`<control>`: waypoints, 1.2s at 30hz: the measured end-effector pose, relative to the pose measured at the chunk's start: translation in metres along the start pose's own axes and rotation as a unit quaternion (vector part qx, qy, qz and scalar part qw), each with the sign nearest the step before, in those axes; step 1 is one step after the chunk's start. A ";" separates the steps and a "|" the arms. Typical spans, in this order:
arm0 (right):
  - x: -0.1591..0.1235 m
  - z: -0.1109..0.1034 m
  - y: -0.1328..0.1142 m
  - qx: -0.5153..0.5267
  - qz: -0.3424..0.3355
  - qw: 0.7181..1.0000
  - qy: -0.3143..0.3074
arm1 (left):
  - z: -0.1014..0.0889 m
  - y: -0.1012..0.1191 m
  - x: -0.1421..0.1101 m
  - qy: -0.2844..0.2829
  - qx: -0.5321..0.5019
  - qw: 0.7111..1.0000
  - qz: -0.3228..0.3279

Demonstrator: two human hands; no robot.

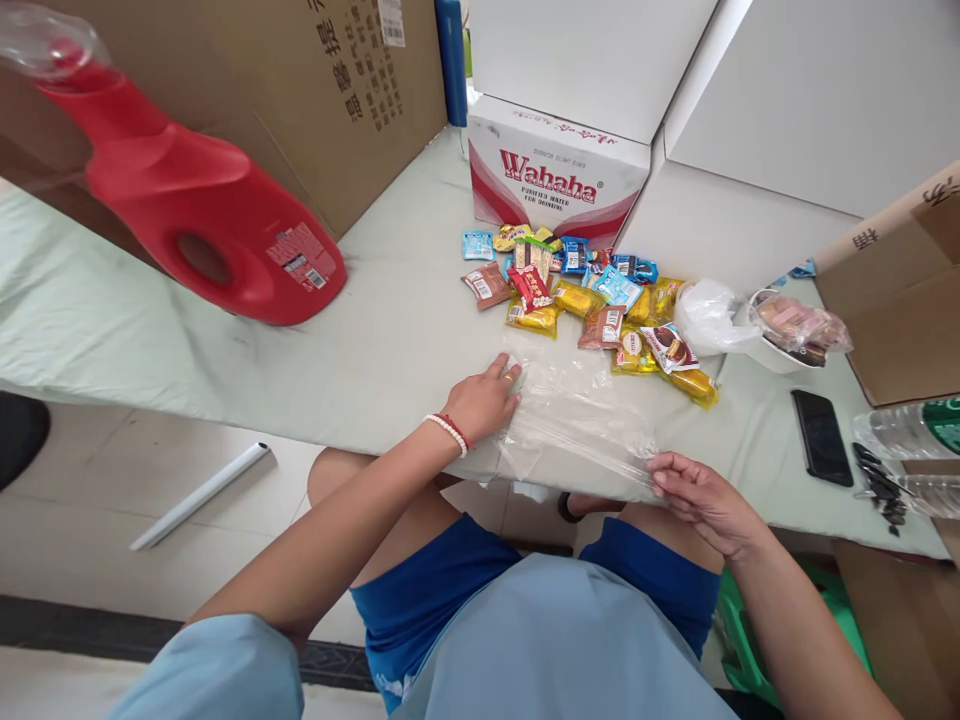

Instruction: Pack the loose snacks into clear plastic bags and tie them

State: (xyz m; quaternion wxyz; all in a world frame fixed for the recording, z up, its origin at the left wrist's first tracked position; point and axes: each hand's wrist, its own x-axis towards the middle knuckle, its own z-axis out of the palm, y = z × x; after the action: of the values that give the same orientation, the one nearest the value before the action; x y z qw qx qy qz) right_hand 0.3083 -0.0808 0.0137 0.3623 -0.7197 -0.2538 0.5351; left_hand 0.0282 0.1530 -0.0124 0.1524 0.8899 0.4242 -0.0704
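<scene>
A clear plastic bag (574, 415) lies flattened on the surface (397, 300), at its near edge and right in front of the seated person, so transparent that its outline is hard to follow and its opening cannot be made out. The left hand (484, 405) rests palm down on the bag's left side, fingers extended; its palm is hidden, so whether it pinches any film cannot be told. The right hand (694, 495) grips the bag's right corner between thumb and fingers, the other fingers curled partly out of sight. Just beyond the bag lies a loose heap of wrapped snacks (577, 298), overlapping so that several show only in part and most of their small print is unreadable. Behind them stands a Wahaha carton (551, 185), its lower edge partly covered by the packets. To their right, a crumpled white bag (712, 315) hides part of a white bowl (776, 352), whose wrapped contents are unclear. Farther right are a dark-screened phone (822, 437), a bunch of keys (883, 490) and clear bottles (892, 430) cut off by the frame. At left, a red jug (225, 215) blocks part of a large cardboard box (277, 80), itself cropped at the top.
</scene>
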 end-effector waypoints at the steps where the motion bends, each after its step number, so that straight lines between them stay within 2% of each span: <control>1: -0.002 0.000 0.003 -0.052 -0.037 0.995 0.079 | 0.002 -0.001 -0.001 0.005 0.000 1.000 0.001; 3: -0.009 0.005 0.005 -0.150 -0.138 0.949 0.241 | 0.005 -0.002 -0.001 0.013 -0.007 1.000 0.001; 4: -0.014 0.012 0.003 -0.191 -0.194 0.920 0.283 | 0.006 -0.002 -0.001 0.015 -0.010 1.000 0.002; 5: -0.018 0.022 0.000 -0.227 -0.249 0.899 0.279 | 0.006 -0.002 -0.001 0.015 -0.013 1.000 0.003; 6: -0.020 0.035 -0.004 -0.261 -0.301 0.886 0.236 | 0.005 -0.001 -0.001 0.015 -0.013 1.000 0.004; 8: -0.018 0.067 -0.011 -0.332 -0.378 0.860 0.082 | 0.004 0.000 -0.001 0.010 -0.007 1.000 0.002; 9: -0.013 0.085 -0.015 -0.370 -0.393 0.842 0.014 | 0.003 0.000 0.000 0.008 -0.003 1.000 0.000; 10: -0.006 0.103 -0.017 -0.411 -0.399 0.819 -0.025 | 0.002 0.001 0.000 0.007 0.000 1.000 -0.002; 13: 0.019 0.146 -0.018 -0.524 -0.373 0.764 -0.059 | 0.000 0.003 -0.001 0.008 -0.003 1.000 -0.003; 17: 0.022 0.176 -0.018 -0.598 -0.343 0.721 -0.072 | -0.004 0.006 0.001 0.016 -0.026 1.000 -0.003; 19: 0.012 0.186 -0.018 -0.605 -0.345 0.714 -0.075 | -0.007 0.011 0.003 0.024 -0.034 0.999 -0.021; 23: -0.006 0.213 -0.016 -0.591 -0.355 0.719 -0.088 | -0.007 0.027 0.008 0.058 0.011 0.997 -0.043; 26: -0.008 0.235 -0.013 -0.575 -0.386 0.714 -0.102 | 0.001 0.039 0.009 0.101 0.057 0.993 -0.013; 29: -0.006 0.243 -0.014 -0.558 -0.411 0.708 -0.136 | 0.015 0.045 0.007 0.127 0.073 0.989 -0.022; 31: -0.003 0.237 -0.020 -0.543 -0.411 0.713 -0.168 | 0.025 0.045 0.005 0.129 0.054 0.989 -0.043; 33: 0.005 0.221 -0.027 -0.512 -0.419 0.729 -0.174 | 0.034 0.041 0.002 0.131 0.021 0.990 -0.053; 36: 0.028 0.183 -0.030 -0.468 -0.454 0.754 -0.080 | 0.042 0.031 -0.002 0.134 -0.007 0.990 -0.036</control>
State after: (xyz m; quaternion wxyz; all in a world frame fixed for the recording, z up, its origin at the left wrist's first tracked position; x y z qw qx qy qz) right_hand 0.1423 0.0046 -0.0089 0.1592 -0.5546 -0.7972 0.1777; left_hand 0.0512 0.1188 -0.0451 0.0976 0.8742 0.4734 0.0473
